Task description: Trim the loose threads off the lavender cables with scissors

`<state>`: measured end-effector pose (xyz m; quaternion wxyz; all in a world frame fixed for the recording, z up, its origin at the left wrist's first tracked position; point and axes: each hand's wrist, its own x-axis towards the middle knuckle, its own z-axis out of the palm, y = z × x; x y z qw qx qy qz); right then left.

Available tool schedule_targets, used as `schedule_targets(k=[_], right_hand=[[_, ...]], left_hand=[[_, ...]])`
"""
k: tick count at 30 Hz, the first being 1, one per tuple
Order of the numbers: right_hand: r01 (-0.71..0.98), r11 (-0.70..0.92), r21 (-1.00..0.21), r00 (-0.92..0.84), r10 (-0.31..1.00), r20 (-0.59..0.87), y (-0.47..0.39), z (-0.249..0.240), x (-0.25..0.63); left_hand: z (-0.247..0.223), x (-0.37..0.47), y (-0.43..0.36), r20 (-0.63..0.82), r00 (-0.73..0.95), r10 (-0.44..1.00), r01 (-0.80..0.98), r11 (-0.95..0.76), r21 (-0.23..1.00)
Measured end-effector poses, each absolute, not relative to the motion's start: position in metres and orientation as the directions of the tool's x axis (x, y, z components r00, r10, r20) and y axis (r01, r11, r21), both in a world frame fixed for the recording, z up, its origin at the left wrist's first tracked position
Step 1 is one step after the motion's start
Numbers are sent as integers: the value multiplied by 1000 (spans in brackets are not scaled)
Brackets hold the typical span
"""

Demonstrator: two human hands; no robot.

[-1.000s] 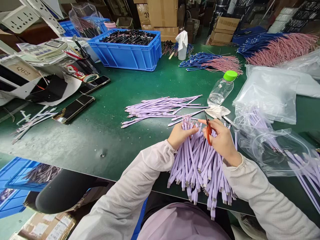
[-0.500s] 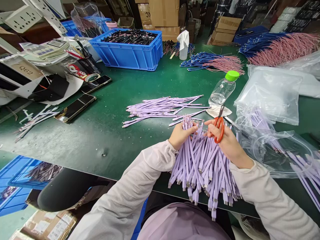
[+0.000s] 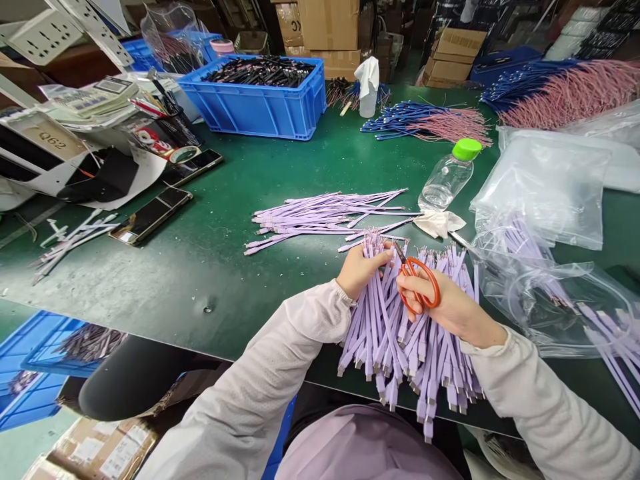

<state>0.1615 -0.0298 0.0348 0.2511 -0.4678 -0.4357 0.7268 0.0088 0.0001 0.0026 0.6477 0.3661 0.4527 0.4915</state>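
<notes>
My left hand [image 3: 361,270] is closed around the upper ends of some lilac flat cables [image 3: 395,340], whose frayed wire ends stick up past the thumb. The large bunch lies across the table's near edge, its metal plugs hanging toward me. In my right hand [image 3: 445,303] are scissors [image 3: 419,283] with orange-red handles. Their dark blades point up and left, close to my left thumb. Beyond my hands lies a smaller pile of lilac cables [image 3: 320,217] on the green table.
A clear bottle [image 3: 447,177] with a green cap stands beside a crumpled cloth [image 3: 439,223]. Plastic bags [image 3: 545,187] with more cables lie at right. A blue crate [image 3: 260,107] full of black parts sits at the back; a phone [image 3: 153,215] lies at left.
My right hand has moved left and slightly down, turning the scissors so the blades now point up-left toward my left hand. My left hand keeps its grip on the cables.
</notes>
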Motion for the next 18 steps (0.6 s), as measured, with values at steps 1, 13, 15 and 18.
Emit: schedule_targets(k=[1,13,15,18], right_hand=[[47,-493,-869,-433,774,-462,-30,35,161],[143,-428,-892,-397,801,-448,-32,36,158],[151,-451,-879,-400,786,-472,-32,37,157],[145,-462,-875,-396,783,-479,-32,38,155]], left_hand=[[3,9,0,-227,108,968,-306,249,919],[0,8,1,-219,100,971,-319,240,917],[-1,8,1,-223,97,970,-317,243,917],[-2,8,2,-230,98,968,-304,249,920]])
